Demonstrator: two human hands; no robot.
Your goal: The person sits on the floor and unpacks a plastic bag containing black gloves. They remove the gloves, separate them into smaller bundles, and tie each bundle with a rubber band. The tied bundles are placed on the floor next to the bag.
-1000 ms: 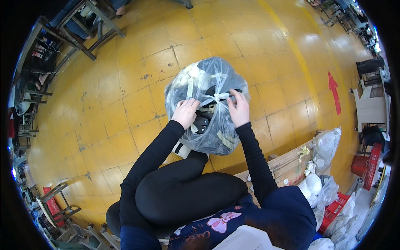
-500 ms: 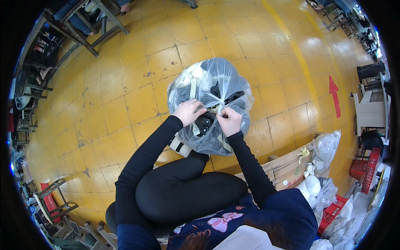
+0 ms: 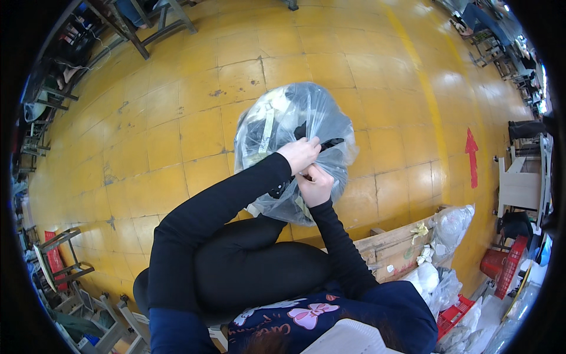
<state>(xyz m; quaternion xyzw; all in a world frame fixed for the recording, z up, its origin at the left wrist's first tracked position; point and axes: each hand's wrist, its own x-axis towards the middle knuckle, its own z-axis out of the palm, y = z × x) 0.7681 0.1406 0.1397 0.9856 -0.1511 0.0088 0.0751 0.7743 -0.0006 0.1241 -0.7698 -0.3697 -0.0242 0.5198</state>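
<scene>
A bulging clear plastic bag [image 3: 283, 112] stands on the yellow floor in front of my knees. Through its film I see white, cream and black pieces, perhaps cloth; their kind is unclear. At the bag's gathered top, my left hand [image 3: 302, 154] pinches the bunched plastic, its fingers closed. Just below and to its right, my right hand [image 3: 315, 184] has its fingers curled tightly on the same gathered plastic. The two hands nearly touch, and they hide the knot area between them.
A long wooden board [image 3: 392, 248] lies at right, with full plastic bags [image 3: 427, 283] and a red crate [image 3: 453, 315] behind it. Wooden stools and tables line the left side. A red arrow [image 3: 471, 156] marks the floor; a white table [image 3: 522, 186] stands far right.
My left hand has moved right and up from the bag's side onto its gathered top. My right hand has shifted slightly down and left. The view has tilted a little.
</scene>
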